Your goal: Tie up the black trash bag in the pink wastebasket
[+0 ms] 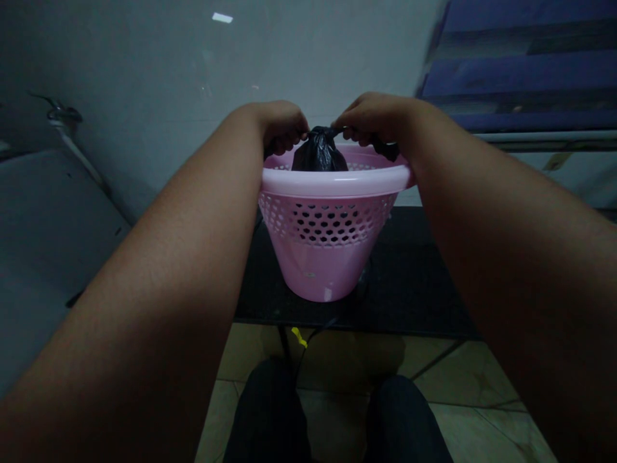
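Note:
A pink plastic basket point(332, 257) with a perforated wall stands on a dark tabletop point(414, 283). Inside it sits a black plastic bag point(319, 154), bunched up so that its top pokes above the rim. My left hand point(282, 125) and my right hand point(373, 116) are both above the basket's far rim, each pinching an end of the bag's gathered top. A dark strip of the bag trails out from under my right hand, over the rim.
A pale wall stands right behind the basket. A grey surface with a metal tap point(62, 116) is at the left. A blue striped blind point(525, 64) hangs at the upper right. My knees point(337, 418) and a tiled floor show below the table edge.

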### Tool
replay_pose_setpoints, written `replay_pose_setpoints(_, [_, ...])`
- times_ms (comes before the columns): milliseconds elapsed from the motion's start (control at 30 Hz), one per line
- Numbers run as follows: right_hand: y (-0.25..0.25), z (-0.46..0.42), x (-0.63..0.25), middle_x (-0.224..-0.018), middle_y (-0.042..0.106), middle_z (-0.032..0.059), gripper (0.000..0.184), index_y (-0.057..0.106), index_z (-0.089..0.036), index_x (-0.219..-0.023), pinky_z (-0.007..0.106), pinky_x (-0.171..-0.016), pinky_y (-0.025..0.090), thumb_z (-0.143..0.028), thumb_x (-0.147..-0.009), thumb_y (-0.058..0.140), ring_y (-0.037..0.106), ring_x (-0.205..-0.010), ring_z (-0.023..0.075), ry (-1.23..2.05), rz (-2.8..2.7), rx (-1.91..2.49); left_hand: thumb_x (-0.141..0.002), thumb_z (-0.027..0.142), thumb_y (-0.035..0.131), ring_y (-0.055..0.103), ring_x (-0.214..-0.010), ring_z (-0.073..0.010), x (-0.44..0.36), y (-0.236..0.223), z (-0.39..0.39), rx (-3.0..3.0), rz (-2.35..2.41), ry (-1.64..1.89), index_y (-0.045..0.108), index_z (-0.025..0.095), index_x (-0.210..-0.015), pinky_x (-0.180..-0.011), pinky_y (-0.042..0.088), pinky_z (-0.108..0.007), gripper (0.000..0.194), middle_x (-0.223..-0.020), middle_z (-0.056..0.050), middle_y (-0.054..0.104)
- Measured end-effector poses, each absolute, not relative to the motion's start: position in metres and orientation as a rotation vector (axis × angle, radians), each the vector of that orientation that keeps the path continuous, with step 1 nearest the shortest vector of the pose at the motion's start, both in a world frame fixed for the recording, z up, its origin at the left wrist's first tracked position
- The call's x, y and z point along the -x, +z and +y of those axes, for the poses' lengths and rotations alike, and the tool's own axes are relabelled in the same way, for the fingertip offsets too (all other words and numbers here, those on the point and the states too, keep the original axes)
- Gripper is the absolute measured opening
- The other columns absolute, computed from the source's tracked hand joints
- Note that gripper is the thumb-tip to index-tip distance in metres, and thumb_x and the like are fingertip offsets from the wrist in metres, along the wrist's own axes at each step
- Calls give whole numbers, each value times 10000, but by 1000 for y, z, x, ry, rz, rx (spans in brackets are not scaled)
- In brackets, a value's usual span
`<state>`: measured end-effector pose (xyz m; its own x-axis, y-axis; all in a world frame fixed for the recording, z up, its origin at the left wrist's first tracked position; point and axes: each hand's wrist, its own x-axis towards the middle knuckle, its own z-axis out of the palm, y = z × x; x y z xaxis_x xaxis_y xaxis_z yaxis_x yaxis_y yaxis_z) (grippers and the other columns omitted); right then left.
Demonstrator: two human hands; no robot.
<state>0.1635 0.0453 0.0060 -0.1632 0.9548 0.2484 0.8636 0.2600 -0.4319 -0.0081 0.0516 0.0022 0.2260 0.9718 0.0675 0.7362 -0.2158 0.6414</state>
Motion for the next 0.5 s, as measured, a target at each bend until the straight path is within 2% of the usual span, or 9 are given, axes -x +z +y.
replay_pose_setpoints(133, [7,50,-167,-608,485,-13,184,500,-209,-628,209,-472,297,-362,-729,488,404,-535,87,218,-2133,1632,-737,171,418,250,-444,-72,9,2,52,-2038,1560,653,380,171,-580,-499,233,-237,162,-537,24,276])
replay_pose_setpoints(367, [8,54,-165,-680,471,27,183,506,-135,-696,241,-466,328,-313,-735,500,414,-507,91,260,-2146,1608,-717,210,451,274,-454,-70,13,3,61,-2033,1617,664,408,164,-609,-543,299,-259,125,-560,20,305])
replay_pose_setpoints(500, [9,54,-165,-686,471,28,196,505,-137,-712,243,-458,319,-333,-724,507,416,-502,95,256,-2150,1618,-705,217,477,423,-546,-115,12,3,60,-2050,1683,700,437,152,-615,-628,363,-318,118,-572,8,318])
